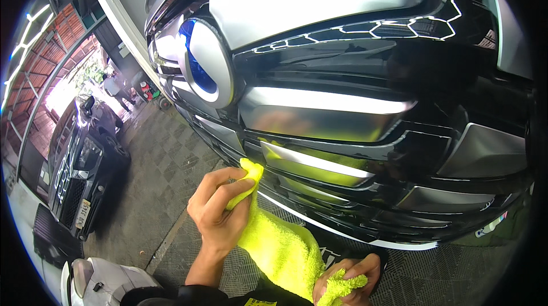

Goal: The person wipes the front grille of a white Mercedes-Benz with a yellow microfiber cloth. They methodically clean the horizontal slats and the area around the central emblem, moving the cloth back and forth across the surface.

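A bright yellow-green microfiber cloth hangs stretched between my two hands. My left hand pinches its upper end, a bunched tip poking out past the fingers, close to the lower edge of a car grille. Low in the view, my right hand grips the other end, with a crumpled corner showing over the fingers. The grille is glossy black with silver panels and a round blue and silver emblem. Its lower silver strips reflect the cloth's yellow. I cannot tell whether the cloth touches the grille.
A dark car stands on the left over a patterned grey floor. Another person is far off by the bright doorway. A white rounded object sits at the lower left. A small bottle lies beyond the bumper at right.
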Motion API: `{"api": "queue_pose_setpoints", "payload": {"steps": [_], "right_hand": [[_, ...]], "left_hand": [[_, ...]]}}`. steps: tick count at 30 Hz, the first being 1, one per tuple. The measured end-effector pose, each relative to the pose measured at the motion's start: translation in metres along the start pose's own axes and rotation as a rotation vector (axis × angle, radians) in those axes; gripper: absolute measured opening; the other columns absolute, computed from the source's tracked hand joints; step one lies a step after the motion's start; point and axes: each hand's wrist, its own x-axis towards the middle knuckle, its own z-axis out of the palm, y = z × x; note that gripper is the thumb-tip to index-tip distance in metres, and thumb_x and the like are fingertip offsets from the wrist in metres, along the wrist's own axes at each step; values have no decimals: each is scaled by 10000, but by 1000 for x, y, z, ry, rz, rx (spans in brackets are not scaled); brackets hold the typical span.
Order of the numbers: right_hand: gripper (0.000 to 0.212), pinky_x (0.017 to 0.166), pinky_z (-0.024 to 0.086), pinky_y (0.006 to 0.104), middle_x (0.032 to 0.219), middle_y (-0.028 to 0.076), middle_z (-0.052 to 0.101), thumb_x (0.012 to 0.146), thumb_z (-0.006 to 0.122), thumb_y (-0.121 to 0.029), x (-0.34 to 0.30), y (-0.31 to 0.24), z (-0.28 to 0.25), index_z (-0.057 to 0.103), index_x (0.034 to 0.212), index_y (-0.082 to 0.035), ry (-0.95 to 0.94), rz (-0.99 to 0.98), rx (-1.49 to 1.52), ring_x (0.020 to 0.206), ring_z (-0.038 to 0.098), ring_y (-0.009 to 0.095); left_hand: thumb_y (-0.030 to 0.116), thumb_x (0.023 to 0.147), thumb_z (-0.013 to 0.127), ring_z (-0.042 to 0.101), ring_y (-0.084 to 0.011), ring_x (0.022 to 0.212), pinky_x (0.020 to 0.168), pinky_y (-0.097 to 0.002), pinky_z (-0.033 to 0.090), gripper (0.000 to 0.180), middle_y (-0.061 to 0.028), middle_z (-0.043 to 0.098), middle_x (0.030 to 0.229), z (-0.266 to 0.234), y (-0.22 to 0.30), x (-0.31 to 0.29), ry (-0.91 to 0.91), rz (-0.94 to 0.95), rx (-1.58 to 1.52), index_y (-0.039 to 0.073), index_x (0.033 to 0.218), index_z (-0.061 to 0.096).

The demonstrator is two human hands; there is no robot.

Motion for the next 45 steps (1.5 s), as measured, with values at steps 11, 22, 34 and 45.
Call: {"api": "queue_pose_setpoints", "payload": {"steps": [11,22,34,45], "right_hand": [[462,697,552,310,980,162,633,956,809,-173,3,3,10,472,1200,27,28,135,-34,791,625,185],[449,696,580,331,1019,195,625,982,776,-133,10,3,8,460,1248,42,-63,92,37,796,645,210],[424,659,613,369,997,211,617,992,747,-79,12,2,6,449,1249,78,-102,49,80,781,652,239],[391,658,614,389,1011,221,623,992,725,-31,23,3,14,456,1249,91,-131,43,179,789,657,253]], "left_hand": [[-44,618,807,624,-183,671,561,-290,499,393,-99,737,1102,13,-13,-1,-123,217,125,85,987,768],[-75,675,817,707,-232,758,628,-315,575,406,-115,722,987,10,0,4,-110,39,18,9,1062,726],[-51,721,829,652,-149,694,1011,-459,593,386,-33,687,834,-7,-9,10,-205,360,276,-1,1099,768],[-73,689,825,633,-182,641,1170,-653,421,406,-81,655,806,4,-15,6,-213,280,195,-28,1086,752]]}}
